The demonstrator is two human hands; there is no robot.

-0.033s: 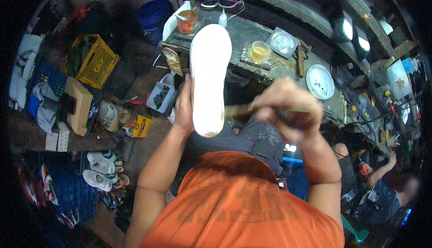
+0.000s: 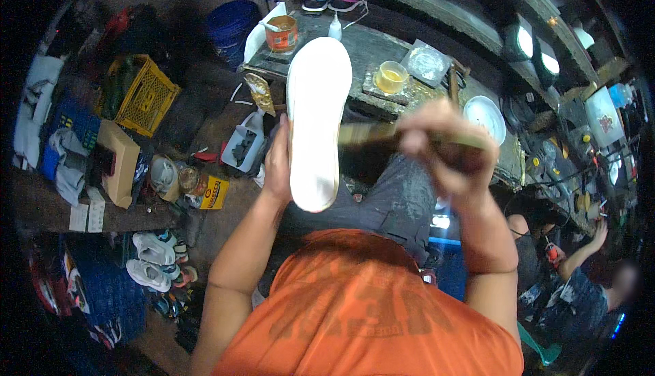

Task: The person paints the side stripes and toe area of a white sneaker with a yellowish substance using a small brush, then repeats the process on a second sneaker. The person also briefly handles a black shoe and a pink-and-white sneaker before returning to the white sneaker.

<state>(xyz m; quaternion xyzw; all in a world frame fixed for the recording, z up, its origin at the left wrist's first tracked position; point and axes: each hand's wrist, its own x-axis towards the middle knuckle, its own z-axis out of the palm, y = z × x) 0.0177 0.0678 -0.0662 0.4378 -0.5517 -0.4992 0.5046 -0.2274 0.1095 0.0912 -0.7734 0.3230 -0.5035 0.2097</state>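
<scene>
Right in the middle of the view, above the person's lap, a white shoe sole [image 2: 317, 120] is being held up with its flat pale face turned toward the camera. The left hand [image 2: 278, 164] is gripping it from the left edge near the lower end, fingers curling around behind it where I can't see them, thumb side pressing along the rim. Its long axis is running nearly straight up and down the picture, wider rounded end pointing away toward the workbench [image 2: 368, 52], narrower end pointing back at the orange shirt [image 2: 368, 308].

The right hand [image 2: 443, 147] is sitting just to the right of the sole, fingers clamped tight around a brush [image 2: 372, 135] that's lying sideways, bristle end touching or almost touching the sole's right edge. It's blurry, so can't say which.

On the bench past the sole, an orange tin [image 2: 282, 33], a small white bottle [image 2: 334, 27] and a cup of yellowish liquid [image 2: 392, 76] are sitting. A yellow crate [image 2: 140, 96] is resting on the floor off to the left.
</scene>
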